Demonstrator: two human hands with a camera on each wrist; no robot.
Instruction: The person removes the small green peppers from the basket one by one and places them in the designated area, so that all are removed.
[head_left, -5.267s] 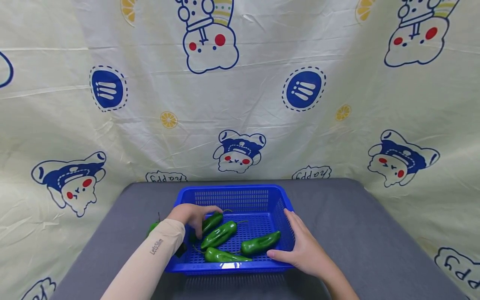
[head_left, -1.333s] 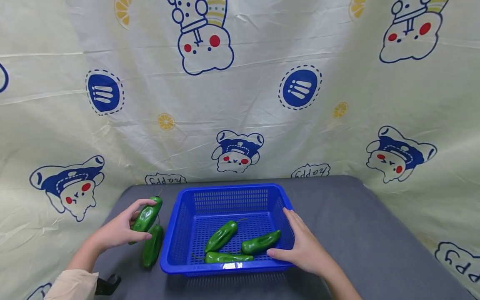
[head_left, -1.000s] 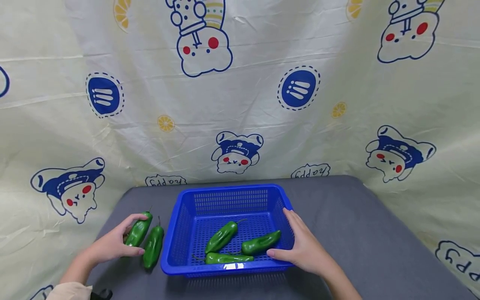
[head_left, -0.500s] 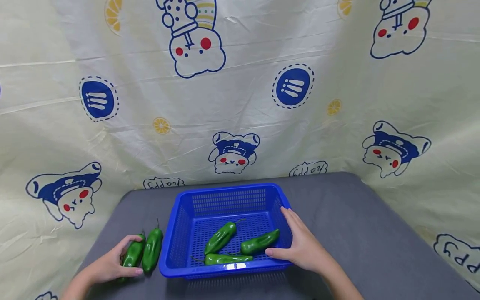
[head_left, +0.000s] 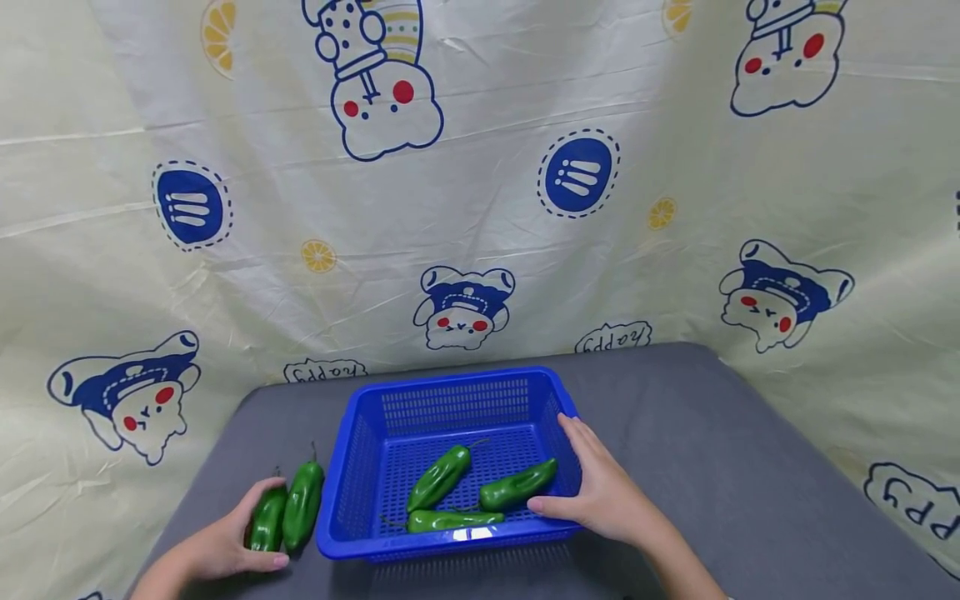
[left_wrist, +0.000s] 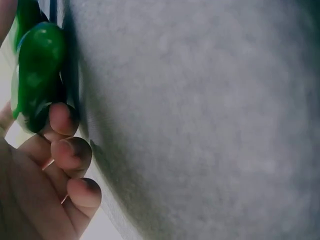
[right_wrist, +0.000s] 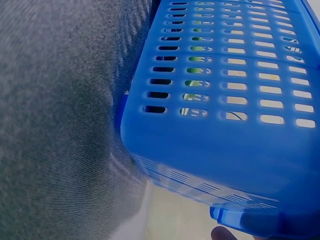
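In the head view my left hand (head_left: 225,537) holds a glossy green pepper (head_left: 267,518) low over the left side of the table, thumb near its front end and fingers on its far side. Close beside it, against the basket's left, lies another green pepper (head_left: 303,504). The left wrist view shows the held pepper (left_wrist: 40,70) at the curled fingertips. My right hand (head_left: 611,492) grips the right front corner of a blue plastic basket (head_left: 405,548). Inside it lie three green peppers: one slanted (head_left: 439,478), one at the front (head_left: 453,521), one at right (head_left: 517,486).
The table (head_left: 667,433) has a grey cloth cover. Behind it hangs a pale curtain (head_left: 480,208) printed with cartoon bears and orange slices. Perforated basket wall (right_wrist: 225,140) fills much of the right wrist view.
A pepper has left the basket with my left hand and come down on the left, beside the other one; in the last second it moved lower and nearer. My right hand has stayed on the basket.
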